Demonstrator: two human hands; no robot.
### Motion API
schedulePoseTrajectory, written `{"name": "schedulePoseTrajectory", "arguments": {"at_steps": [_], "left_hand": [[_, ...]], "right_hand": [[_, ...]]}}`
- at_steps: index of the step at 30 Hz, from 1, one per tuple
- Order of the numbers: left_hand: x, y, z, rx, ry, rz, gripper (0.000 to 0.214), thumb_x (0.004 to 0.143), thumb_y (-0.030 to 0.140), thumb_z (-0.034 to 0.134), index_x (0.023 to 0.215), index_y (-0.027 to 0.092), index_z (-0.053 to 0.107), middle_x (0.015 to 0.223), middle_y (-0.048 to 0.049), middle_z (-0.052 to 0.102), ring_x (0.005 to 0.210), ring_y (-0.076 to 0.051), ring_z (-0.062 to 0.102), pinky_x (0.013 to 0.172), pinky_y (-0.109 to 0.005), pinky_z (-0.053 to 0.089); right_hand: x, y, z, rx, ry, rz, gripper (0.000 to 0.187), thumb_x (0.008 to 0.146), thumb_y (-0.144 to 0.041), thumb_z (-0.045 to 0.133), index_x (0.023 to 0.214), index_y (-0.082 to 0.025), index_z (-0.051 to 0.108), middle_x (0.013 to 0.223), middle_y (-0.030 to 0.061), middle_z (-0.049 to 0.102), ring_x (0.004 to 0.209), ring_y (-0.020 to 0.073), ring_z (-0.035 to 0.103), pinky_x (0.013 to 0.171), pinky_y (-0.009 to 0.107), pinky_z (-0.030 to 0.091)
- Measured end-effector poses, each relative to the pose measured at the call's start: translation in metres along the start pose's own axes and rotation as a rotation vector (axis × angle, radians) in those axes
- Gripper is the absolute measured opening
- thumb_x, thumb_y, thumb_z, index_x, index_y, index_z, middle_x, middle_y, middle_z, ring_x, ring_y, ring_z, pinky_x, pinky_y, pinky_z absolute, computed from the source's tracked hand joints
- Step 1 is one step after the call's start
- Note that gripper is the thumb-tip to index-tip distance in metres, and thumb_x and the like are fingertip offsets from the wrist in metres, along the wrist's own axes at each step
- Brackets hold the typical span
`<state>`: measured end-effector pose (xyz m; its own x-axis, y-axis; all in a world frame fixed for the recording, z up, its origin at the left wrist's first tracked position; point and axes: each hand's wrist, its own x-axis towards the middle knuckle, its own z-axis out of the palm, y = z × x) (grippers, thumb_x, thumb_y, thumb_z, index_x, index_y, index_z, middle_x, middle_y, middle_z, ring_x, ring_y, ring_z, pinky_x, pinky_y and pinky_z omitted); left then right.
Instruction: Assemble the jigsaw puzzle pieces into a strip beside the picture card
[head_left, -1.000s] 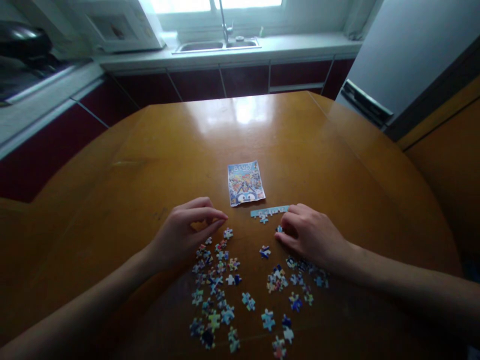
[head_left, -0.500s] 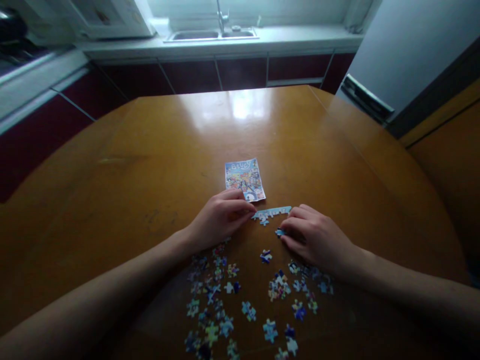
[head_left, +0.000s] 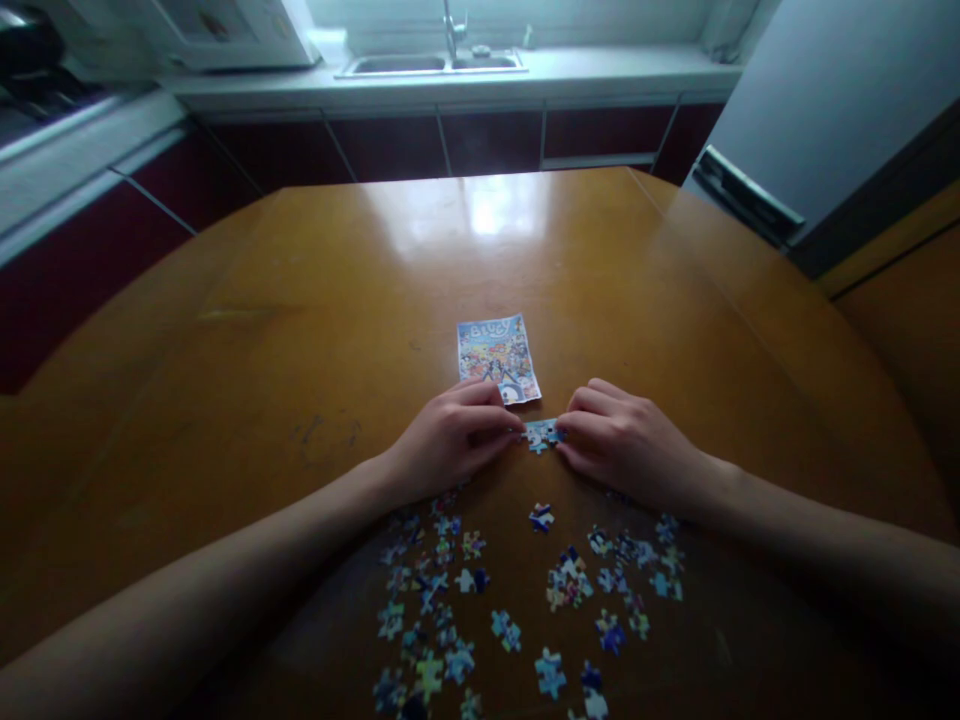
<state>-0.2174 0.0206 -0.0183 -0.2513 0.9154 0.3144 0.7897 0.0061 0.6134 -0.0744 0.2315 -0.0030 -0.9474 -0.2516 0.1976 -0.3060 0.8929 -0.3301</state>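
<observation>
A short strip of joined puzzle pieces (head_left: 538,434), light blue, lies on the table between my hands. My left hand (head_left: 469,430) is closed, its thumb and fingertips pinching the strip's left end. From the other side my right hand (head_left: 626,435) pinches a small puzzle piece (head_left: 559,432) against the strip's right part; the fingers hide most of it. Whether the piece is locked in cannot be made out. Just beyond my left hand lies a creased picture sheet (head_left: 499,355) with a colourful cartoon scene, its lower edge partly behind the fingers.
Many loose puzzle pieces (head_left: 550,673) are scattered over the near part of the wooden table (head_left: 360,290), below both forearms. One piece (head_left: 541,517) lies apart, nearer the strip. Past the table are a counter with a sink (head_left: 397,65) and a grey fridge (head_left: 832,110).
My right hand has brought its puzzle piece up and left to the strip, covering the strip's right end. My left hand keeps its pinch. The view has shifted slightly.
</observation>
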Motion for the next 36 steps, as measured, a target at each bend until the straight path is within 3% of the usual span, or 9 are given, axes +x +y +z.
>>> {"name": "schedulePoseTrajectory", "arguments": {"at_steps": [16, 27, 36], "left_hand": [[0.003, 0.004, -0.002, 0.17, -0.009, 0.129, 0.015, 0.095, 0.026, 0.062, 0.1, 0.028, 0.075, 0.088, -0.0042, 0.058, 0.084, -0.018, 0.049, 0.08, -0.033, 0.046], [0.004, 0.01, -0.001, 0.276, -0.095, 0.198, 0.019, 0.095, 0.029, 0.062, 0.111, 0.031, 0.073, 0.091, -0.0052, 0.057, 0.085, -0.019, 0.046, 0.076, -0.031, 0.044], [0.001, 0.003, -0.001, 0.27, 0.069, 0.159, 0.014, 0.092, 0.021, 0.065, 0.102, 0.025, 0.073, 0.091, -0.0044, 0.058, 0.086, -0.018, 0.048, 0.076, -0.03, 0.045]], "right_hand": [[-0.005, 0.002, 0.004, -0.007, 0.028, -0.04, 0.025, 0.098, -0.026, 0.05, 0.093, -0.019, 0.073, 0.086, 0.0081, 0.064, 0.082, 0.0198, 0.052, 0.073, 0.033, 0.045], [-0.006, 0.004, 0.007, 0.0, 0.034, -0.045, 0.025, 0.098, -0.028, 0.05, 0.088, -0.019, 0.071, 0.085, 0.0077, 0.063, 0.082, 0.0199, 0.051, 0.073, 0.033, 0.044], [-0.011, 0.002, 0.002, 0.075, -0.009, -0.053, 0.016, 0.094, -0.025, 0.057, 0.087, -0.018, 0.069, 0.087, 0.0076, 0.064, 0.085, 0.0198, 0.052, 0.076, 0.033, 0.044]]}}
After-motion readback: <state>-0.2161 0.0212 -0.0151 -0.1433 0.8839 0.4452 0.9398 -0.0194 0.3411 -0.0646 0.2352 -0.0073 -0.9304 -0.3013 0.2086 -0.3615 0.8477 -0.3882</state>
